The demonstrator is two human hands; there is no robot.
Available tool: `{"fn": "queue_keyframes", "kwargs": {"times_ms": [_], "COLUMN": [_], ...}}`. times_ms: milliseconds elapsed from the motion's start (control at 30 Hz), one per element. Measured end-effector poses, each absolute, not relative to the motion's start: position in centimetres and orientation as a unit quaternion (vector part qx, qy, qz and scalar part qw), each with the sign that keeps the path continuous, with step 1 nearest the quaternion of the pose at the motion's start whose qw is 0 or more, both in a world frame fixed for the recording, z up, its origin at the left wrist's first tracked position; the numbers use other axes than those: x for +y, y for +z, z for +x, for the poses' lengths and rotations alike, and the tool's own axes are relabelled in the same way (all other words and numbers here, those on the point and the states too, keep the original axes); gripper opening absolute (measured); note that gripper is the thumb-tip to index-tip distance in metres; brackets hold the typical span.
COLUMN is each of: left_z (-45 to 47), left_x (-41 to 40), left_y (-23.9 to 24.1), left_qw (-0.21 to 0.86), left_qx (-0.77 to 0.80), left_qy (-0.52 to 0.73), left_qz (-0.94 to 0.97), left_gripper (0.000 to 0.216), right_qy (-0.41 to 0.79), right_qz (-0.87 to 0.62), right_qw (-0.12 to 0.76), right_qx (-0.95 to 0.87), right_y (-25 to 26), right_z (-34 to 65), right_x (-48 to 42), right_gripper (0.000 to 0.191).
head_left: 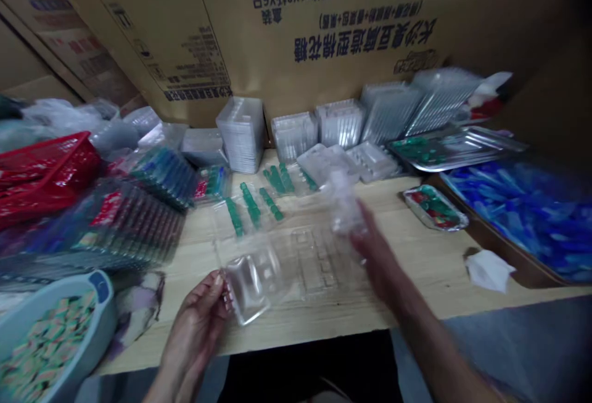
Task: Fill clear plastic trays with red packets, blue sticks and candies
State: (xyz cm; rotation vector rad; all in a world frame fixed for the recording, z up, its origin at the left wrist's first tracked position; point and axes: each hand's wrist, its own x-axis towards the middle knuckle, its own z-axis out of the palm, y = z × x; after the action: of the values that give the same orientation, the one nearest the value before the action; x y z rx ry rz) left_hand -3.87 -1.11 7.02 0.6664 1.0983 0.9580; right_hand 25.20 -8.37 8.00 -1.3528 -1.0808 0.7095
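Note:
My left hand (206, 310) pinches the near left edge of a clear plastic blister tray (252, 286) above the wooden table. Blurred by motion, my right hand (370, 243) is at a clear plastic piece (343, 206) whose exact shape I cannot make out; its fingers are smeared. Between the hands, another clear molded tray (314, 261) lies on the table. Beyond them are clear trays holding strips of green pieces (250, 204). Farther back, several whitish clear trays (330, 162) lie flat.
Stacks of clear trays (243, 135) line a large cardboard box (277, 76). At left are a red basket (69, 156), stacked filled packs (134, 224) and a blue tub (104, 310). A box of blue pieces (522, 218), a foil tray (437, 209) and crumpled tissue (489, 269) sit right.

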Motion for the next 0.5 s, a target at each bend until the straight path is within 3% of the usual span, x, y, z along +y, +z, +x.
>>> {"fn": "queue_keyframes", "kwargs": {"times_ms": [100,167,300,400,500], "left_z": [-6.5,-7.4,-7.4,-6.1,-4.4], "left_x": [0.2,0.5,0.1,-1.5,-3.4], "left_y": [4.5,2.7,-0.2,-1.4,-2.2], "left_qw": [0.667,0.644,0.462,0.237,0.119], "left_qx": [0.541,0.557,0.602,0.569,0.47], "left_qy": [0.388,0.369,0.391,0.363,0.251], "left_qz": [0.334,0.373,0.521,0.699,0.838], "left_gripper": [0.047,0.05,0.058,0.058,0.054], "right_qy": [0.046,-0.051,-0.071,-0.023,-0.018], "right_qz": [-0.751,-0.835,-0.889,-0.887,-0.878], "right_qw": [0.459,0.326,0.152,0.113,0.118], "right_qx": [-0.472,-0.441,-0.427,-0.446,-0.464], "right_y": [11.0,12.3,11.4,10.1,9.5], "right_z": [33.1,37.4,41.7,42.3,41.0], "right_x": [-5.1,-2.3,2.8,4.6,3.8], "right_gripper": [0.088,0.09,0.096,0.09,0.08]}}
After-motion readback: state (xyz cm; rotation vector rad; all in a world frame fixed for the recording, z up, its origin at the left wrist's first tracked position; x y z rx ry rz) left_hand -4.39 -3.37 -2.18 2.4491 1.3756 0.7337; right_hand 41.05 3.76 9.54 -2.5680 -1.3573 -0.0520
